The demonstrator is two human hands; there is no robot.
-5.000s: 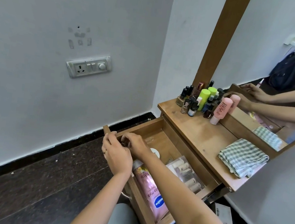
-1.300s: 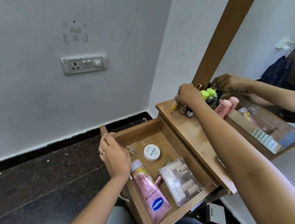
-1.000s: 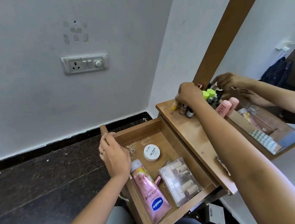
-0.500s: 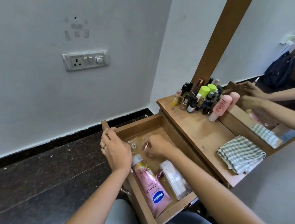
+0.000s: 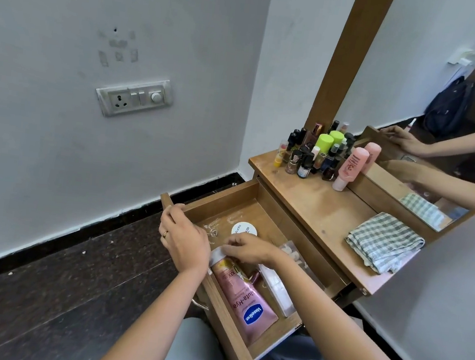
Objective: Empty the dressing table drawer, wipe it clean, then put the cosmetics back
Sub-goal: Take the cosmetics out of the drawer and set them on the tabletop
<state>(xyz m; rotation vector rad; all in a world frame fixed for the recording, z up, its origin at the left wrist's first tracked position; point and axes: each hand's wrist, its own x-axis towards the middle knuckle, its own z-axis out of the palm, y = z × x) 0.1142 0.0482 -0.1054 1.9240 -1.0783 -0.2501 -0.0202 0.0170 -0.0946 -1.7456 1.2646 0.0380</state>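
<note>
A white switch plate [image 5: 133,97] with socket, switches and dial sits on the grey wall [image 5: 40,140] at ten o'clock, faint tape marks [image 5: 117,51] above it. Dark stone floor [image 5: 53,277] fills seven o'clock. A dark backpack [image 5: 448,107] shows reflected at two o'clock.

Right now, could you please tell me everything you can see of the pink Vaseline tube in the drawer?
The pink Vaseline tube looks like soft, glossy plastic, with a white cap at its far end and a blue oval logo near its flat, crimped near end. It lies flat in the open drawer, along the front wall. The right hand has its fingertips on the cap; a firm grip cannot be confirmed. A clear box lies beside it.
</note>
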